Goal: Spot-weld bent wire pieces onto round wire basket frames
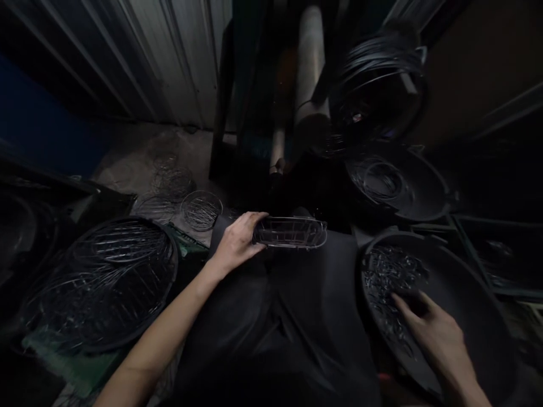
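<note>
Left hand [240, 240] grips the left end of the wire frame [292, 233], over the dark apron [314, 305]. Right of the frame, right hand [439, 330], half curled, is at small dark pieces [392, 268] in the black pan [462, 294]; can't tell if gripping any. Probably a picking step, calling for a clean pinch.

An oblong wire basket [292, 233] is held left of piled dark pieces [392, 270].
</note>
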Demonstrator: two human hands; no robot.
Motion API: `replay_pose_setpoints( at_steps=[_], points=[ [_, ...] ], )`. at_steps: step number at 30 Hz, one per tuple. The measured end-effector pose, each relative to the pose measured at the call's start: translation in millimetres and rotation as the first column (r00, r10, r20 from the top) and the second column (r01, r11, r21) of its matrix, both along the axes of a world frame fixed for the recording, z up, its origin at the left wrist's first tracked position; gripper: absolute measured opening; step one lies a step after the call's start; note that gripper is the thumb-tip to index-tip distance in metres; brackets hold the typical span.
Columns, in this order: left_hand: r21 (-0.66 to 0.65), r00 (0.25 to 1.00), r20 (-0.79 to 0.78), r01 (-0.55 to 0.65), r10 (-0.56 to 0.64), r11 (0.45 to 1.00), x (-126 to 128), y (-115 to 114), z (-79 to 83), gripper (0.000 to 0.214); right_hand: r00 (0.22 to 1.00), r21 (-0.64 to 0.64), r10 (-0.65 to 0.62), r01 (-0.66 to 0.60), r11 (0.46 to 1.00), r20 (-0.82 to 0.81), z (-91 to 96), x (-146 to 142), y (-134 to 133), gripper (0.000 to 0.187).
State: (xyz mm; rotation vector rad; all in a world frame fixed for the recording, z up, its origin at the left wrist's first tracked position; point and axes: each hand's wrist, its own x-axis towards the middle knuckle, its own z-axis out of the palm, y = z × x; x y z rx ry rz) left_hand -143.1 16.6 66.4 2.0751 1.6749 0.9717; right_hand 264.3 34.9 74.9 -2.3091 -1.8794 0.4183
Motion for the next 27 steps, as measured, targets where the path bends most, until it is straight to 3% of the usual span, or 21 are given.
replay_pose_setpoints(
  at_steps=[2,5,9,12,18,23,27],
  points=[
    [0.019,0.996,-0.085,-0.004,0.005,1.0,5,8,7.9,0.063,0.963,-0.037,0.045,-0.057,0.998,-0.265,18.8,-46,3,0.04],
    [0.024,0.977,-0.215,-0.003,0.008,1.0,12,19,19.3,0.062,0.821,-0.015,0.176,-0.219,0.976,-0.544,38.7,-111,8,0.039],
    [0.047,0.944,-0.329,0.007,0.009,0.999,14,26,30.2,0.062,0.643,0.102,0.237,-0.24,0.965,-0.729,44.0,-166,21,0.035],
    [0.077,0.937,-0.347,-0.006,0.032,0.997,12,27,33.0,0.059,0.569,0.103,0.226,-0.24,0.965,-0.791,38.2,-188,35,0.032],
    [0.116,0.931,-0.359,-0.03,0.07,0.993,10,29,31.8,0.057,0.569,0.109,0.223,-0.228,0.968,-0.791,28.1,-213,53,0.028],
    [0.106,0.949,-0.305,-0.045,0.075,0.993,6,32,31.3,0.059,0.561,0.199,0.281,-0.204,0.959,-0.779,26.2,-229,56,0.03],
    [0.109,0.968,-0.239,-0.058,0.082,0.992,-1,35,29.9,0.061,0.632,0.292,0.337,-0.179,0.94,-0.698,21.2,-240,52,0.028]
  ],
)
